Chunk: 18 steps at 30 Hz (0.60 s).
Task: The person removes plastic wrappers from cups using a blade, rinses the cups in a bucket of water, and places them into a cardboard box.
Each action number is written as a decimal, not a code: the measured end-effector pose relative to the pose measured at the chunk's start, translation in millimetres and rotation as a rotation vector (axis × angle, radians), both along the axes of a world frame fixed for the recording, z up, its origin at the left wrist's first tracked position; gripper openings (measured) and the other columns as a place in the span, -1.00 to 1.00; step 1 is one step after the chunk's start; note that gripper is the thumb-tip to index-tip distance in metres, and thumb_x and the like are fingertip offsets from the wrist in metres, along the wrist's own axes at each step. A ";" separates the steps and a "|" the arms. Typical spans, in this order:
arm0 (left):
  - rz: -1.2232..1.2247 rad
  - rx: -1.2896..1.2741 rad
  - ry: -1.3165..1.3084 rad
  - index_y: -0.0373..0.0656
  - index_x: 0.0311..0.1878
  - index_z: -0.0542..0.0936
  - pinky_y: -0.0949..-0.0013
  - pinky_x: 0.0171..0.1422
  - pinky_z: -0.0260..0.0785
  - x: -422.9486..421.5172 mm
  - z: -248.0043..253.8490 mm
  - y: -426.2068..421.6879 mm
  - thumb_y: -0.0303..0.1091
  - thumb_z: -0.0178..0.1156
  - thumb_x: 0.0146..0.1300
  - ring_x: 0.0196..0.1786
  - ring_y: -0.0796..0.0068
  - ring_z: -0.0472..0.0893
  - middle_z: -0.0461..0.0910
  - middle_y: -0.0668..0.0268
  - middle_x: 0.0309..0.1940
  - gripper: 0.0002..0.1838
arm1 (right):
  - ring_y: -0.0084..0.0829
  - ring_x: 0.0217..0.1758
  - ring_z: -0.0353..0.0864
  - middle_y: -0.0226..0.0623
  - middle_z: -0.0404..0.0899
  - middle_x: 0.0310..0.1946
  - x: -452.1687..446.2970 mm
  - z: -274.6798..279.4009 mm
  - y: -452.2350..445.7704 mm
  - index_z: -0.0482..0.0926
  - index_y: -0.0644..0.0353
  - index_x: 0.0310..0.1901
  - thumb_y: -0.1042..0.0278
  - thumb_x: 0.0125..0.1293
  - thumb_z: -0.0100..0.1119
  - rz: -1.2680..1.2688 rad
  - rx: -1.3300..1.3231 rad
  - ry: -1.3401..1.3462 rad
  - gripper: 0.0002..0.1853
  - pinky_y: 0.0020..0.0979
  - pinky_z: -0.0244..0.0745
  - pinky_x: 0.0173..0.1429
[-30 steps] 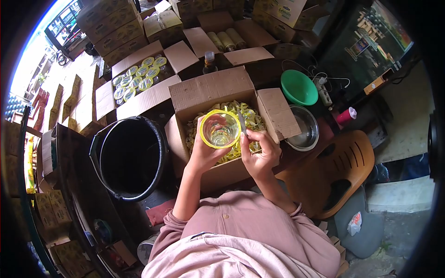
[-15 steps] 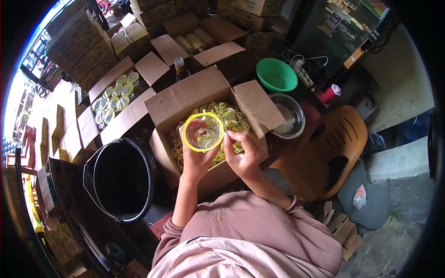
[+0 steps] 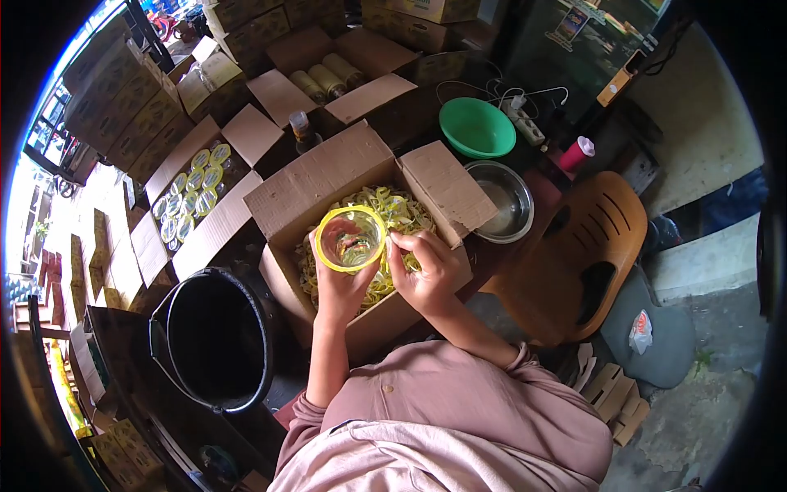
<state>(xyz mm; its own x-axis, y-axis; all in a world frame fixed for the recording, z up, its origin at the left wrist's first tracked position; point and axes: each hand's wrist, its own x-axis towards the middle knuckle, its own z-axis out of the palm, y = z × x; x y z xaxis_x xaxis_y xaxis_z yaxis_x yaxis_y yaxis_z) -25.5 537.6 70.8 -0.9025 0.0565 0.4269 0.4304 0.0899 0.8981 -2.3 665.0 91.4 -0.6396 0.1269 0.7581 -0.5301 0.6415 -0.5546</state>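
Observation:
My left hand (image 3: 339, 291) is wrapped round a clear plastic cup (image 3: 354, 238) with a yellow rim, its round top facing me. Close to the right side of that rim, my right hand (image 3: 426, 272) has thumb and forefinger pinched together; whether anything thin is between them I cannot make out. Both hands are over an open cardboard box (image 3: 321, 174). Inside it lies a heap of yellow and clear plastic strips (image 3: 402, 209), partly hidden by the hands and the cup.
A black bucket (image 3: 266, 361) stands left of the box. Beyond it, another carton holds several yellow-lidded cups (image 3: 194, 179). To the right are a green basin (image 3: 477, 129), a metal bowl (image 3: 525, 205) and an orange chair (image 3: 566, 287). A dark bottle (image 3: 305, 135) stands behind the box.
The view has shifted a little. My right fingertips have come slightly away from the cup's rim. My left hand keeps the cup in much the same place over the box.

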 end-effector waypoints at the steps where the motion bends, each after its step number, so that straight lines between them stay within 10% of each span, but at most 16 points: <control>1: 0.001 -0.020 0.006 -0.27 0.04 0.30 0.38 0.05 0.33 -0.8 1.6 -0.5 -0.54 0.35 -0.13 -0.03 0.39 0.41 0.30 0.23 -0.12 -0.39 | -0.36 -0.49 0.57 -0.22 0.54 -0.52 0.0 -0.8 0.6 0.54 0.30 -0.35 0.66 -0.04 0.22 0.003 0.001 -0.013 -0.83 -0.47 0.46 -0.41; 18: -0.242 0.059 -0.133 -0.20 0.08 0.26 0.35 0.11 0.29 -10.6 -10.8 -0.6 -0.54 0.32 -0.14 0.06 0.40 0.38 0.33 0.25 -0.06 -0.35 | -0.30 -0.46 0.58 -0.19 0.55 -0.49 -21.4 0.2 12.6 0.51 0.31 -0.36 0.65 -0.01 0.18 0.094 -0.132 -0.117 -0.86 -0.43 0.47 -0.38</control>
